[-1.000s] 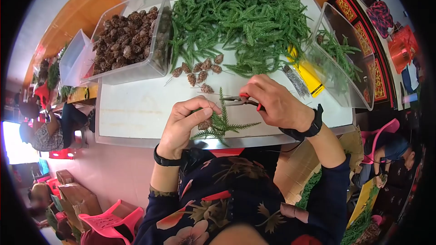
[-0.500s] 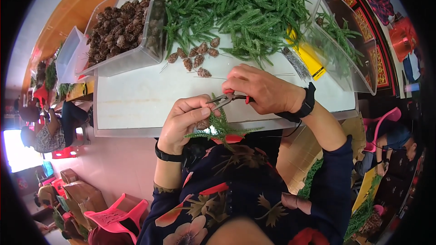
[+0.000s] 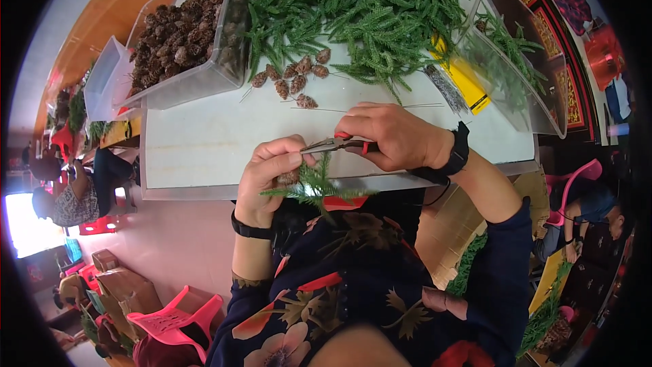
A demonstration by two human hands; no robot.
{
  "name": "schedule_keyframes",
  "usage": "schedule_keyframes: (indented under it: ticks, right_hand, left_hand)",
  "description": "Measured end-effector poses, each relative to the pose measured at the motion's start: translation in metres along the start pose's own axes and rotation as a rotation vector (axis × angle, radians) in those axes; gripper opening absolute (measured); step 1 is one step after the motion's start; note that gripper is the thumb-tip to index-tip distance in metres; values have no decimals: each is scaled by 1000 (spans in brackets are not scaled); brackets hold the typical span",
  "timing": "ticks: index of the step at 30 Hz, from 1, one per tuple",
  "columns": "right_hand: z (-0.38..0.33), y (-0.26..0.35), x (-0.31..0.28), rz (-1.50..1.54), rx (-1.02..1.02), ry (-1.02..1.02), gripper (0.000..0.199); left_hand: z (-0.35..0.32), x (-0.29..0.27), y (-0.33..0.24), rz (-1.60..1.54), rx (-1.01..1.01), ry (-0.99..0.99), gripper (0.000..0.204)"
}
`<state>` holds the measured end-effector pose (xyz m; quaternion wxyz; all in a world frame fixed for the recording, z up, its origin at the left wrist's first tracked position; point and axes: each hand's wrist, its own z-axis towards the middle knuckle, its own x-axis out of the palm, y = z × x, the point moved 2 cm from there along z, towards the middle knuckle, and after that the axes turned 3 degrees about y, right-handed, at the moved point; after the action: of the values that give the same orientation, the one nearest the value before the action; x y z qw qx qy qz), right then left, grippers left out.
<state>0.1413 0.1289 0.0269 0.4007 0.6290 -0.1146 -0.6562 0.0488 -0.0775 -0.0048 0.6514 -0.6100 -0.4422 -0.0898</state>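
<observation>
My left hand (image 3: 272,173) pinches an artificial pine sprig (image 3: 316,180) over the table's near edge. A brown pine cone (image 3: 288,178) sits at the sprig, partly covered by my fingers. In my right hand (image 3: 394,137) is a pair of red-handled pliers (image 3: 333,144). Its jaws are together and point left, their tips at my left thumb and fingertips. What the tips grip is too small to make out. Beyond my hands, several loose pine cones (image 3: 297,84) with thin wire stems lie on the white table (image 3: 204,153).
At the far left a clear plastic bin (image 3: 187,92) is full of pine cones. A heap of green sprigs (image 3: 360,13) covers the far middle. To the right lie thin wires (image 3: 446,88), a yellow packet (image 3: 465,81) and a tilted clear bin (image 3: 519,88) with sprigs.
The plier jaws, parted before, have come together. My left hand has moved slightly left and the sprig has shifted left with it.
</observation>
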Motion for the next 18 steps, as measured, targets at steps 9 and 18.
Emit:
schedule_keyframes:
  ticks: [9, 18]
  right_hand:
    - [-10, 14, 13, -55, 307, -36, 26]
    - [-3, -6, 1, -223, 37, -96, 38]
  left_hand:
    - [-5, 21, -7, 1053, 359, -445, 7]
    - [-5, 6, -9, 396, 78, -238, 9]
